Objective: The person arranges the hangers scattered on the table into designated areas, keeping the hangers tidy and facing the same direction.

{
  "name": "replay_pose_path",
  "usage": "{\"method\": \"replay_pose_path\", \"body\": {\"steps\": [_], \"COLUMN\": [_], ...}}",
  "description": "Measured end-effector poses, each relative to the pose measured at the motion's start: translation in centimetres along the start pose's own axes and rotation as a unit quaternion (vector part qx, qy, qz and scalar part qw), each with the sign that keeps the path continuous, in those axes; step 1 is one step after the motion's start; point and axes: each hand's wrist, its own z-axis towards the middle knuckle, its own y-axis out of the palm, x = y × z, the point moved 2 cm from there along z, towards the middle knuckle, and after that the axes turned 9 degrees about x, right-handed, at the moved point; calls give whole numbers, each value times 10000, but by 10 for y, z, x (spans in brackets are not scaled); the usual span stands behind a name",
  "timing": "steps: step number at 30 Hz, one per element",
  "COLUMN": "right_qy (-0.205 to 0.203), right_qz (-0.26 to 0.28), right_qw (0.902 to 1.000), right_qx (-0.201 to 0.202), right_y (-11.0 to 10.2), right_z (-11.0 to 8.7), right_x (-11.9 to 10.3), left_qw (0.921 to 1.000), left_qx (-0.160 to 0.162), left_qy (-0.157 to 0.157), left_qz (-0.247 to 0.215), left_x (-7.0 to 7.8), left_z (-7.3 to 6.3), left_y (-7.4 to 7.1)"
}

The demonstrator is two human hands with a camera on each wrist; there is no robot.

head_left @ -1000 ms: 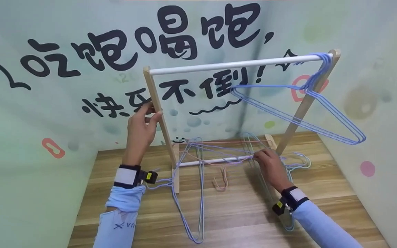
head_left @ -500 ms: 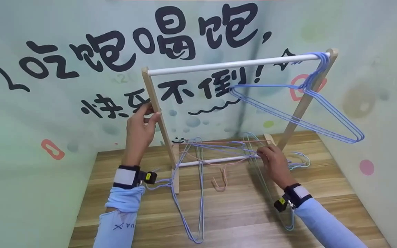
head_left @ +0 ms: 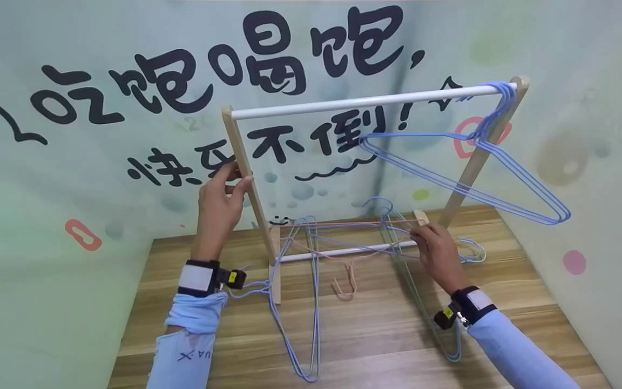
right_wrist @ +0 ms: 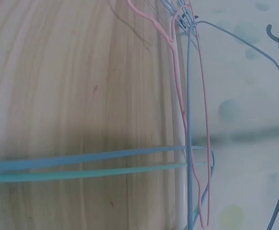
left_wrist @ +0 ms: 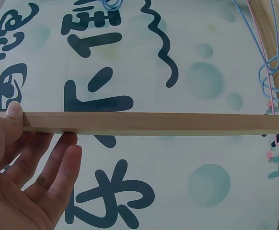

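Note:
My left hand (head_left: 219,210) holds the left wooden post (left_wrist: 154,123) of a hanger rack between thumb and fingers. Low on the rack's right side, my right hand (head_left: 438,254) pinches one end of a blue wire hanger (right_wrist: 277,207). That hanger's hook points up and left near the back wall. Several blue hangers (head_left: 484,138) hang together at the right end of the white top rail (head_left: 370,101). A pink hanger (head_left: 351,281) lies across the lower rail (head_left: 338,252), its hook toward me. The right fingertips are partly hidden in the head view.
Blue hangers (head_left: 317,308) lean over the lower left, their hooks outside the left post. Blue and green hangers (head_left: 454,357) lie at the lower right, hooks past the right post. The wood-grain table (head_left: 365,335) meets a printed wall (head_left: 311,178) behind.
My right hand has shifted slightly to the right, and the hook of the pinched blue hanger has swung up above the pink hanger's bar. My left hand stays on the post.

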Motion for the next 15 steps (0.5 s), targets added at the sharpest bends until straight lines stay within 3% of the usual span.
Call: {"method": "replay_pose_path", "body": {"steps": [15], "right_qy": [53], "right_qz": [-141], "right_qw": [9997], "right_qx": [174], "right_y": [-15], "right_z": [8], "right_x": [-1], "left_qw": [9998], "left_qx": [45], "left_qy": [127], "left_qz": [-144], "left_x": [-2], "left_z": [0], "left_y": [1]}}
